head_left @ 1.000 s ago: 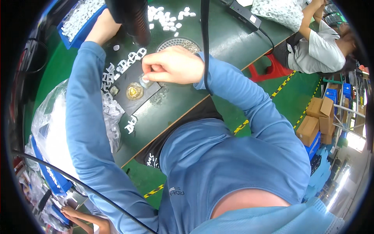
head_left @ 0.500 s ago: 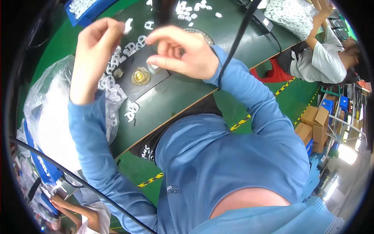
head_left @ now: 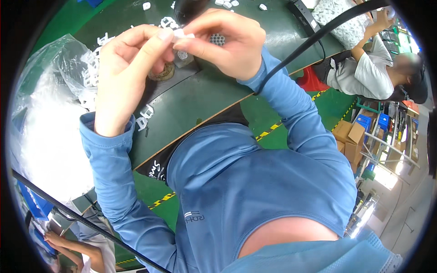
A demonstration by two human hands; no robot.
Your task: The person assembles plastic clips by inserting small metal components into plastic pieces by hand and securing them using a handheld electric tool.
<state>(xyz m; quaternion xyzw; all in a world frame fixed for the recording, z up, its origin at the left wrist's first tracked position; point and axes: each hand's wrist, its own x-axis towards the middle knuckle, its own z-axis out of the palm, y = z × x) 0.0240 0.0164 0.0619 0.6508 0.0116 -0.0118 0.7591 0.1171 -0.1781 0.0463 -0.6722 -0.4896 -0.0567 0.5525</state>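
Note:
A small white plastic piece (head_left: 179, 34) is pinched between my two hands, above the dark green work table (head_left: 182, 102). My left hand (head_left: 129, 68) is closed, its thumb and forefinger on the piece's left side. From the other side, my right hand (head_left: 230, 43) grips it between thumb and forefinger. Fingers hide much of its shape. Below them sits a round brownish object (head_left: 162, 73), partly covered by my left hand, with a small white round part (head_left: 182, 55) beside it. A perforated metal-looking surface (head_left: 217, 39) shows behind my right fingers.
White plastic frames (head_left: 144, 117) lie near the table edge, others beyond my left hand. A large clear bag of white material (head_left: 52, 141) stands left. Far right are a black power strip (head_left: 304, 18), a filled bag (head_left: 334, 20) and a co-worker (head_left: 373, 68). A black cable (head_left: 314, 41) crosses the view.
My hands were apart, with a white piece in the left. They have come together, and my right fingers now grip the white piece too. The view has shifted slightly.

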